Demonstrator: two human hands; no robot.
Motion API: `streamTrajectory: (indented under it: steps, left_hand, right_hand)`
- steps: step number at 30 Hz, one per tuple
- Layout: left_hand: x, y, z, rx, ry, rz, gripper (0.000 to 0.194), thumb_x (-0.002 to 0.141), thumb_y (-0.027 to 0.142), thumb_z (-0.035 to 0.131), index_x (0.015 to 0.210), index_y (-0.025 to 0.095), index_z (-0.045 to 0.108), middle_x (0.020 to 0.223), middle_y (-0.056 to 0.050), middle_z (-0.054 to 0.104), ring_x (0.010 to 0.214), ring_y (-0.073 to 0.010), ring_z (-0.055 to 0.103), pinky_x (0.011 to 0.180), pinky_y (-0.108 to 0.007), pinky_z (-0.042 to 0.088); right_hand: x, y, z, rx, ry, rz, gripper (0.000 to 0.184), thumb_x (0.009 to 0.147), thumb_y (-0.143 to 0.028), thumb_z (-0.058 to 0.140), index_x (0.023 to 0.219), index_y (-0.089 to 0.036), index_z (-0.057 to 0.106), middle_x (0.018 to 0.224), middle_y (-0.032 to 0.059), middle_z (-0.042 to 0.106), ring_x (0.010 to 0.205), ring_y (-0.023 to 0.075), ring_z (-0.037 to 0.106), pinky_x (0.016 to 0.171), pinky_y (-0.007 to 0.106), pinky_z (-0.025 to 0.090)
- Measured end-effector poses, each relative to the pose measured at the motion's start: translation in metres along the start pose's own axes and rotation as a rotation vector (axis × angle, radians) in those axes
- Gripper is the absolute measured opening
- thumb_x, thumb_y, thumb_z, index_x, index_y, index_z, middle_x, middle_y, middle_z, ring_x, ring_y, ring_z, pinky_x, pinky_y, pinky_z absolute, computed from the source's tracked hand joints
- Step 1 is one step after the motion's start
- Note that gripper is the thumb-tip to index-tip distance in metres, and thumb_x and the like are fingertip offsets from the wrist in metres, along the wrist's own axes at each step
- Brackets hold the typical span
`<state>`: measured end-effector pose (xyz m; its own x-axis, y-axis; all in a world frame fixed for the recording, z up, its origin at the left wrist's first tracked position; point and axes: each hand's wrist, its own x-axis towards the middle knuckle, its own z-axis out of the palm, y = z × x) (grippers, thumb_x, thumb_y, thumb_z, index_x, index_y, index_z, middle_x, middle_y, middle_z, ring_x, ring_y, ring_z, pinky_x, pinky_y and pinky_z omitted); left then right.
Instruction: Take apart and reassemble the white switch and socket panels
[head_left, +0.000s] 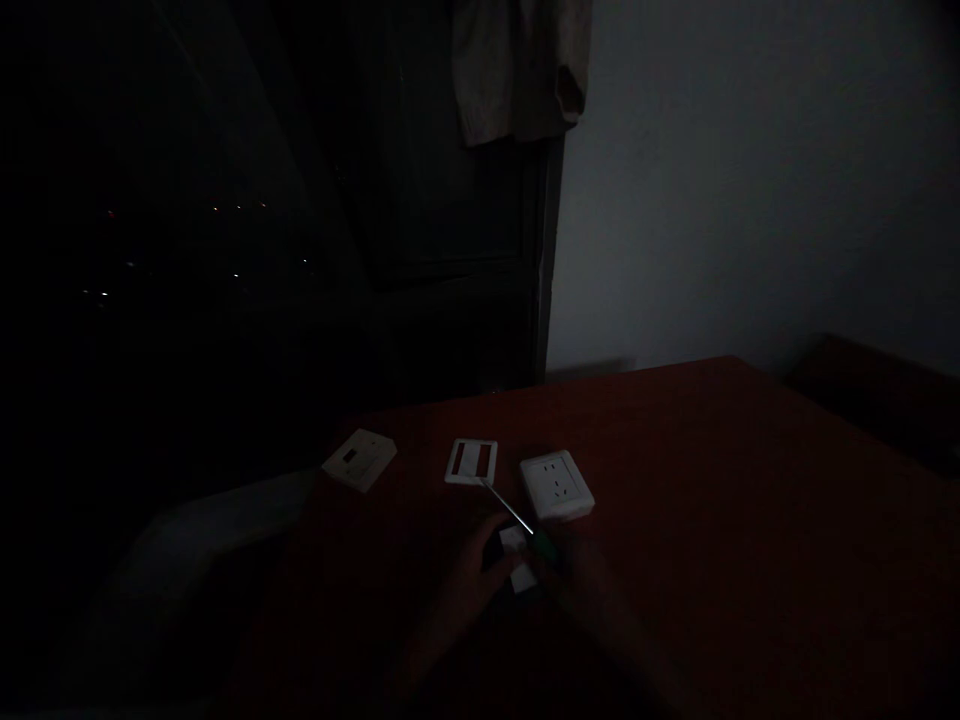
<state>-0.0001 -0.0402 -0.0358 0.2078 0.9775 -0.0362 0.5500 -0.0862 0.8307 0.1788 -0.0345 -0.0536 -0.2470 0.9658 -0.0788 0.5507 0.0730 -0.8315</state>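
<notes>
In the dim light my left hand [480,570] is closed on a small piece with a white face [517,562] and dark edges, its kind not clear. My right hand [577,575] grips a screwdriver by its green handle [545,546]. The metal shaft [508,507] points away and to the left, its tip near a white rectangular frame [451,465] with two slots. Whether the tip touches that frame I cannot tell. Just beyond my right hand sits a white wall socket [557,484] with several pin holes.
A pale square plate [360,460] with a small dark opening lies at the left edge of the reddish table [712,480]. Behind the table are a white wall [750,180], a dark window [225,240] with small lights, and a hanging cloth [510,70].
</notes>
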Motion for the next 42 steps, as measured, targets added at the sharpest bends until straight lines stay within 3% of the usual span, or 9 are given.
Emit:
streamTrajectory:
  steps: [5,19,25,30,32,35,42]
  left_hand:
    - [0.000,-0.001,0.003,-0.066,0.005,-0.080,0.038,0.079,0.026,0.063,0.117,0.026,0.059,0.122,-0.005,0.062,0.114,-0.0236,0.056,0.100,-0.038,0.043]
    - [-0.001,-0.001,0.006,-0.184,0.010,-0.089,0.035,0.078,0.029,0.061,0.113,0.023,0.059,0.117,-0.005,0.064,0.110,-0.0232,0.058,0.096,-0.035,0.045]
    - [-0.001,0.000,0.002,0.059,0.033,-0.057,0.037,0.081,0.031,0.059,0.118,0.025,0.057,0.123,-0.005,0.060,0.114,-0.0235,0.055,0.098,-0.036,0.044]
    - [0.015,0.002,-0.030,0.409,0.162,0.031,0.030,0.088,0.031,0.053,0.116,0.021,0.057,0.122,-0.007,0.058,0.113,-0.0212,0.054,0.098,-0.033,0.043]
    - [0.028,0.002,-0.045,0.583,0.188,-0.022,0.030,0.090,0.030,0.051,0.117,0.020,0.056,0.121,-0.007,0.058,0.110,-0.0198,0.057,0.093,-0.030,0.045]
    - [0.052,0.006,-0.058,0.666,0.198,-0.048,0.029,0.090,0.025,0.051,0.117,0.017,0.056,0.119,-0.009,0.060,0.109,-0.0207,0.057,0.093,-0.029,0.044]
    - [0.093,0.015,-0.048,0.780,0.118,-0.131,0.030,0.092,0.035,0.046,0.101,0.014,0.064,0.099,-0.015,0.069,0.088,-0.0253,0.067,0.075,-0.032,0.048]
  right_hand:
    - [0.000,0.000,0.000,-0.035,0.017,0.006,0.026,0.082,-0.032,0.052,0.096,-0.016,0.067,0.091,0.0109,0.071,0.078,0.0222,0.065,0.065,0.028,0.046]
    - [0.000,-0.005,0.000,-0.023,0.046,0.023,0.029,0.083,-0.035,0.050,0.095,-0.015,0.067,0.089,0.0108,0.072,0.079,0.0220,0.066,0.065,0.027,0.046]
    - [-0.005,-0.002,-0.003,0.037,0.061,0.038,0.031,0.087,-0.035,0.043,0.095,-0.014,0.064,0.084,0.0079,0.071,0.072,0.0191,0.066,0.060,0.024,0.046]
    - [-0.007,0.001,-0.003,0.083,0.103,0.035,0.028,0.087,-0.037,0.045,0.093,-0.015,0.062,0.081,0.0056,0.070,0.069,0.0178,0.064,0.060,0.024,0.044]
    - [-0.008,-0.001,-0.003,0.086,0.111,0.051,0.028,0.087,-0.038,0.046,0.092,-0.016,0.062,0.081,0.0056,0.070,0.069,0.0179,0.064,0.059,0.024,0.044]
    - [-0.008,-0.003,-0.004,0.090,0.110,0.075,0.029,0.086,-0.039,0.046,0.092,-0.016,0.063,0.081,0.0055,0.070,0.068,0.0178,0.063,0.057,0.023,0.043]
    - [-0.008,-0.003,-0.003,0.093,0.113,0.050,0.024,0.086,-0.035,0.046,0.087,-0.017,0.062,0.078,0.0044,0.069,0.066,0.0171,0.062,0.056,0.023,0.043]
